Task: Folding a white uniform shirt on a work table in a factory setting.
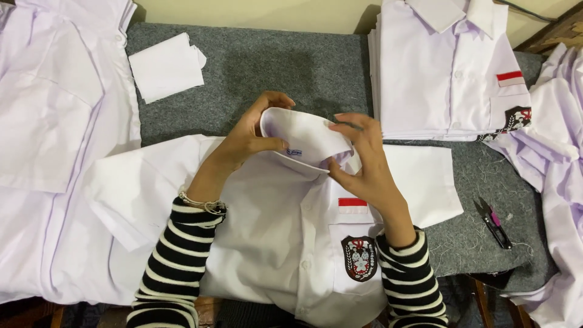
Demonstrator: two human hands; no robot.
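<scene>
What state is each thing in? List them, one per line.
Front shirt: laid flat, buttoned, collar raised.
Left hand: fingers gripping the collar.
Right hand: fingers gripping the collar.
Shirt stack: folded, piled.
Snips: lying on the grey mat.
White cloth piece: folded.

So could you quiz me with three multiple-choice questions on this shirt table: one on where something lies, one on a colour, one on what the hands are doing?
1. Where do the small black thread snips lie?
A. right of the flat white shirt
B. on the folded shirt stack
C. under the white paper sheets

2. What colour is the grey felt mat's neighbour, the flat shirt's chest stripe patch?
A. blue and yellow
B. red and white
C. green

3. What do the left hand and right hand do?
A. rest flat
B. hold the snips
C. pinch the shirt's collar

Answers: 1 A, the snips sit on the mat by the right sleeve; 2 B, red band over white; 3 C, fingers grip both collar ends.
</scene>
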